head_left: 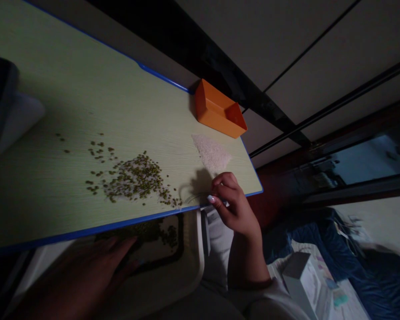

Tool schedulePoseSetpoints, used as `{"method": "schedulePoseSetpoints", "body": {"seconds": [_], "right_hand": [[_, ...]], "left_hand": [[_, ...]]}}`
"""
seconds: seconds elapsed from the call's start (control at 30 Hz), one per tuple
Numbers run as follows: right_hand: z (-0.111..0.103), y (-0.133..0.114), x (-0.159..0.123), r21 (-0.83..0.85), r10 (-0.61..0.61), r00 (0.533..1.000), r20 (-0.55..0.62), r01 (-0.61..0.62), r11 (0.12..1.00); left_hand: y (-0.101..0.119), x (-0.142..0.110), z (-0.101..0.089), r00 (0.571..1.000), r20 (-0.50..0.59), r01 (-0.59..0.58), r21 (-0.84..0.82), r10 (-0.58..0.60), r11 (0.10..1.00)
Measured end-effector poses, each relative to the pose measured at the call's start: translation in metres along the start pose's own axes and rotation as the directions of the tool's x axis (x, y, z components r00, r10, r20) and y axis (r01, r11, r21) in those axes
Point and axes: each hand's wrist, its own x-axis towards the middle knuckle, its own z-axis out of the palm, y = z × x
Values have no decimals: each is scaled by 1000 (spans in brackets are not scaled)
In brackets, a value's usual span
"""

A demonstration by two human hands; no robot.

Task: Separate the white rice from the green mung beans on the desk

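Observation:
My right hand is above the table's near edge, thumb and fingers pinched on a thin, curved, wire-like piece whose far end reaches toward the beans. A spread of small green beans, mixed with white grains like rice, lies on the tabletop to its left. Just beyond the hand is a separate pile of white grains. Low on the left, my left hand is dark and blurred at a dark-rimmed tray below the table edge; its grip is unclear. More green beans lie in that tray.
An orange open box stands at the table's far right corner. The pale green table has a blue edge. Below it is a white basket around the tray. A dark object intrudes at left; a grey box sits lower right.

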Motion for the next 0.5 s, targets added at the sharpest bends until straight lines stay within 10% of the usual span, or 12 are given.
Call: {"method": "schedulePoseSetpoints", "body": {"seconds": [0.5], "right_hand": [[3, 0, 4, 47, -26, 999, 25, 24, 999]], "left_hand": [[-5, -1, 6, 999, 41, -37, 87, 33, 996]]}}
